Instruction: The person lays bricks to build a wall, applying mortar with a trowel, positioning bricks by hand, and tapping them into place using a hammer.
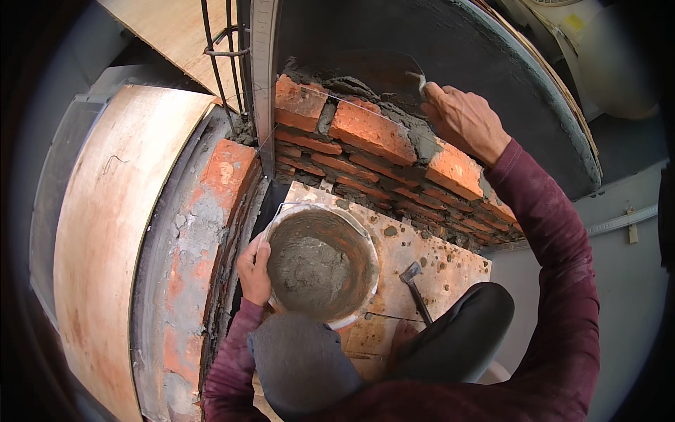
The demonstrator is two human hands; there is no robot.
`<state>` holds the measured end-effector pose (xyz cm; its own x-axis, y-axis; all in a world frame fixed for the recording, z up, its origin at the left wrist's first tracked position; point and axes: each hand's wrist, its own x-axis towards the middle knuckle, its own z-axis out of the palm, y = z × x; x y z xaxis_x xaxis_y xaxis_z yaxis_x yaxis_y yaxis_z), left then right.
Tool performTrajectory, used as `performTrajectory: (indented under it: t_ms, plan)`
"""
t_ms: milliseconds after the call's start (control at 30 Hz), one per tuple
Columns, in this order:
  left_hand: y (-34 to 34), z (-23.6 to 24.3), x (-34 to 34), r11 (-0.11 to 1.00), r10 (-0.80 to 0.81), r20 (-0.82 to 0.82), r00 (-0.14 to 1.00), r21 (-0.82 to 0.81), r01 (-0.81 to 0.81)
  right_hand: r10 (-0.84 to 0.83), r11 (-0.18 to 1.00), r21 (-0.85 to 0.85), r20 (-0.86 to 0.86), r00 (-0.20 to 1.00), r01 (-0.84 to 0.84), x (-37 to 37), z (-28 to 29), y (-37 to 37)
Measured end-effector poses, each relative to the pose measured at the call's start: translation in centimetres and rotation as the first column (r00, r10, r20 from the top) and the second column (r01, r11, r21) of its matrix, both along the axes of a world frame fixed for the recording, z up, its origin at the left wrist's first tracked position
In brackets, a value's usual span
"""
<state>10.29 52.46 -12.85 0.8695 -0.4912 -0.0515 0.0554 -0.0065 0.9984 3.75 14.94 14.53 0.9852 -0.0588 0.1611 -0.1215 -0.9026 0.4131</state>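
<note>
My right hand (465,119) is closed on a trowel's handle at upper right of centre, with the trowel's blade (380,65) held at the top of the brick wall (369,133), over grey mortar (427,144) along the top course. A thin string runs across the bricks. My left hand (253,271) grips the left rim of a round bucket (360,274) that holds grey mortar and stands between the wall and my knees.
A hammer (420,301) lies on the mortar-spotted board (457,261) beside my dark-clad knee. At left are plywood (105,239) and a mortar-smeared brick ledge (218,179). A metal straightedge (261,56) stands upright near rebar (214,60). A dark panel (520,105) lies behind the wall.
</note>
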Motion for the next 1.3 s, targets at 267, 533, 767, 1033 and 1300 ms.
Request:
performTrajectory:
  t_ms: [267,533,767,1033,1300]
  plan:
    - [-1.1,0.6,-0.2,1.000,0.009,-0.049,0.999,-0.024,-0.010,-0.181,0.982,0.021,-0.202,0.962,0.189,0.8,1.9,1.3]
    - [-3.4,0.8,0.5,0.996,-0.081,-0.050,0.995,-0.028,0.080,0.082,0.973,-0.127,-0.585,0.807,-0.191,5.1,0.9,-3.6]
    - [-2.4,-0.2,0.6,0.998,-0.044,-0.087,0.995,-0.045,0.040,-0.159,0.932,0.210,-0.492,0.856,0.295,-2.4,3.1,-4.7]
    - [-1.8,1.3,0.0,0.997,-0.043,-0.048,0.998,-0.064,0.039,-0.092,0.995,-0.046,-0.117,0.989,0.087,-2.9,2.2,-1.5]
    - [-3.9,2.7,-1.6,0.996,-0.066,0.011,0.998,-0.055,0.066,-0.062,0.995,0.069,-0.145,0.987,0.072,8.0,-3.0,0.1]
